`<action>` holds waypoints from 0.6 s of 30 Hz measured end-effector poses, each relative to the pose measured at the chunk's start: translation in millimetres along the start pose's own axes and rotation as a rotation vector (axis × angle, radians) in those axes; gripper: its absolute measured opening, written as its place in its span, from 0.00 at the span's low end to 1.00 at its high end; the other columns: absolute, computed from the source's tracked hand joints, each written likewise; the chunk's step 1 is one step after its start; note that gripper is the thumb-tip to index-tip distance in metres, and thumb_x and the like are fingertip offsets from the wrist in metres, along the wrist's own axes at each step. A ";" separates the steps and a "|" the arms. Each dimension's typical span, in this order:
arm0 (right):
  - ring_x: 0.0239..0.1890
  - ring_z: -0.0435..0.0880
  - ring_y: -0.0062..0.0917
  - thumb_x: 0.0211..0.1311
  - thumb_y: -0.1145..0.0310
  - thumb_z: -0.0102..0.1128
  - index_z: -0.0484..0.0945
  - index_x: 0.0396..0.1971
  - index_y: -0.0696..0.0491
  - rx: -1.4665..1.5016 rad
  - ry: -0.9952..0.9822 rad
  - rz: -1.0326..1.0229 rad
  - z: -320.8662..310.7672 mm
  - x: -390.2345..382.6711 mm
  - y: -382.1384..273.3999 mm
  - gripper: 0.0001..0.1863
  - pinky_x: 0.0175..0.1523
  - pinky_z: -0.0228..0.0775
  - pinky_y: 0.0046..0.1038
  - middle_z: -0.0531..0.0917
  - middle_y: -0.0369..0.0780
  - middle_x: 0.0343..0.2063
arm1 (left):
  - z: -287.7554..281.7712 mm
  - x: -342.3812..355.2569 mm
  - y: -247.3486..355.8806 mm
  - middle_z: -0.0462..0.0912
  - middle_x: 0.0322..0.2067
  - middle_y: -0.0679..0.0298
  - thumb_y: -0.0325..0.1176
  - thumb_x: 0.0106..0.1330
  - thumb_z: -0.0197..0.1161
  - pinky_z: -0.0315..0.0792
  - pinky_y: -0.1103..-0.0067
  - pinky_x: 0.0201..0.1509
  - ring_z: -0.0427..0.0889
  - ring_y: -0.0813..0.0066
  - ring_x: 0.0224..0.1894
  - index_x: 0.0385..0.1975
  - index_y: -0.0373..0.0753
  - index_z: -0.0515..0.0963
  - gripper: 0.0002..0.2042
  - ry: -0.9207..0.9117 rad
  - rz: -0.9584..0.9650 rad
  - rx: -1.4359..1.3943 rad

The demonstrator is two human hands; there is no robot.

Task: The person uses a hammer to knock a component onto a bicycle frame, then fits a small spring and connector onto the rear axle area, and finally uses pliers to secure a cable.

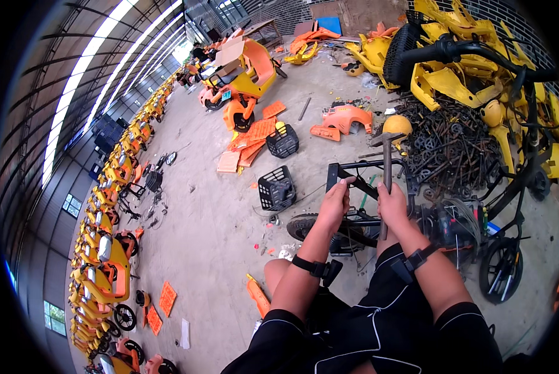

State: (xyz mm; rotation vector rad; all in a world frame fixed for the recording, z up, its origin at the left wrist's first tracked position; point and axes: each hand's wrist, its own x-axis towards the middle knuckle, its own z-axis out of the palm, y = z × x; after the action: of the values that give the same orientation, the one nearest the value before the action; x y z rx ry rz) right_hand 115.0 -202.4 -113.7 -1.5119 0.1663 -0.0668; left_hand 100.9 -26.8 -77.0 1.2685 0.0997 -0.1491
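My right hand (392, 206) is wrapped round the rusty metal handle of a hammer (387, 165). The hammer stands nearly upright, its head at the far end. To the left, my left hand (334, 202) is closed by the black metal frame (370, 164) of a stripped scooter. Whether it grips a frame bar or a separate piece cannot be made out. The frame lies low in front of me between my knees, with a black-tyred wheel (301, 225) at its left end. My forearms and hands hide part of it.
A heap of dark metal parts (445, 143) and yellow body panels (448, 87) rises at the right, beside a handlebar (454, 50). Black baskets (277, 188) and orange panels (254, 134) lie left of the frame. Scooters (108, 249) line the far left.
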 end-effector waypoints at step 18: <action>0.11 0.73 0.19 0.66 0.54 0.64 0.70 0.31 0.56 0.019 -0.207 0.062 -16.6 1.0 -10.7 0.20 0.16 0.65 0.25 0.74 0.34 0.14 | -0.1 7.2 -44.1 0.72 0.36 0.71 0.40 0.77 0.55 0.61 0.85 0.37 0.64 0.84 0.35 0.64 0.32 0.71 0.22 -0.045 0.141 0.028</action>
State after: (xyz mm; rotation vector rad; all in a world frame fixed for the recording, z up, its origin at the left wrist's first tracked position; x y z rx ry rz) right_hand 114.1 -219.6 -104.0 -1.4831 0.0465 0.1374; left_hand 100.6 -39.9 -119.8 1.2947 -0.0307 -0.0575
